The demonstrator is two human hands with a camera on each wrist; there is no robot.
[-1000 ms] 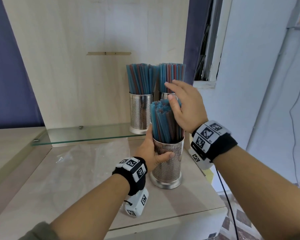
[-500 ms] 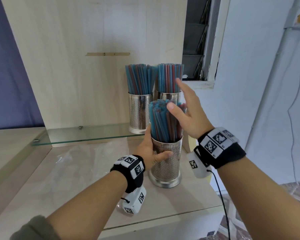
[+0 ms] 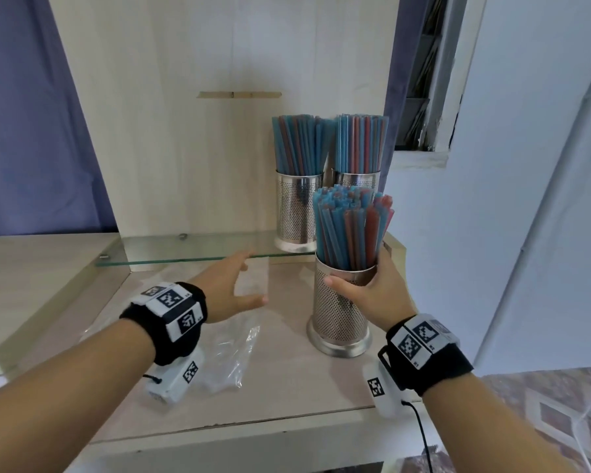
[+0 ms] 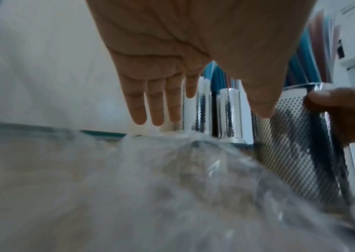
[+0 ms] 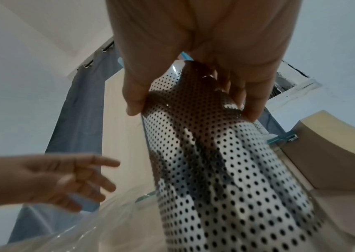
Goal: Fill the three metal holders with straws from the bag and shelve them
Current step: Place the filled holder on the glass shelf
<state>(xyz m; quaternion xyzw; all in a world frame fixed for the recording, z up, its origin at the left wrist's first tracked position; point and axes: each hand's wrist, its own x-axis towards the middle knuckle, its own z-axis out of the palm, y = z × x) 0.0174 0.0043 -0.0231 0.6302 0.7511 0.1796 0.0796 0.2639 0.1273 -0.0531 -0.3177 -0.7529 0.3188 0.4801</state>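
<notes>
A perforated metal holder [image 3: 338, 319] full of blue and red straws [image 3: 350, 227] stands on the counter. My right hand [image 3: 372, 288] grips it near the rim, thumb on the front and fingers round the back; the right wrist view shows the same grip on the holder [image 5: 215, 153]. My left hand [image 3: 232, 288] hovers open to the holder's left, above the clear plastic bag [image 3: 232, 349], fingers straight [image 4: 150, 102]. Two more filled holders [image 3: 297, 206] [image 3: 355, 177] stand side by side on the glass shelf [image 3: 185, 250] behind.
The glass shelf sits against a pale wooden back panel [image 3: 219, 131], its left part bare. The counter's front edge [image 3: 253, 425] is close to my wrists. A white wall [image 3: 526, 165] and a window sill lie to the right.
My left hand let go of the front holder and moved left, opening over the bag. My right hand came down off the straw tops and took hold of the holder near its rim.
</notes>
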